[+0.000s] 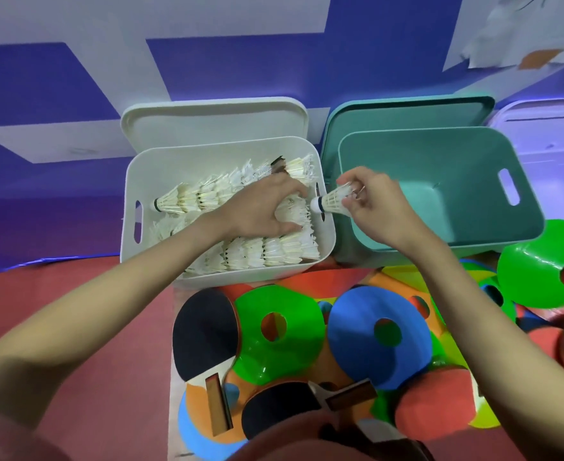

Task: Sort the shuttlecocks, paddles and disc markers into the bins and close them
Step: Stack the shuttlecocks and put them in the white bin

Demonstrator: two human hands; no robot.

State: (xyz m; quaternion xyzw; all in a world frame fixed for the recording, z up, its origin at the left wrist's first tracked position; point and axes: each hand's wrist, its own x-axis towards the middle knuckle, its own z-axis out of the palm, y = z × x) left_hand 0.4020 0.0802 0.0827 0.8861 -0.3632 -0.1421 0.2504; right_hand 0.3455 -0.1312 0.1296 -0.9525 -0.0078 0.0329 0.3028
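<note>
the white bin [230, 261] stands open on the red floor and is packed with white feather shuttlecocks [267, 251], most lying on their sides in nested rows; one long row [207, 193] runs across its far half with the black-banded cork tip toward the bin's left wall and the skirts opening toward its right. its white lid [214, 123] leans upright just behind it. right over the bin's right rim a single shuttlecock [332, 202] is held with its long axis roughly level, cork pointing left toward the bin and feathers pointing right into the right hand [373, 197], whose thumb and fingertips pinch the feather skirt. the left hand [260, 207] reaches inside the bin near its right wall, palm down, fingers curled round a clump of shuttlecocks [292, 211]. both bare forearms stretch forward from the near edge of the view toward the bin. just right of the white bin, touching or nearly so, a teal bin [520, 207] stands open with nothing visible inside, its teal lid [407, 111] propped behind it. just in front of the white bin lies a heap of disc markers, among them a green disc marker [274, 357] and a blue disc marker [357, 347], with a black-faced paddle [204, 331] at the heap's left and another paddle [280, 407] nearer the person.
</note>
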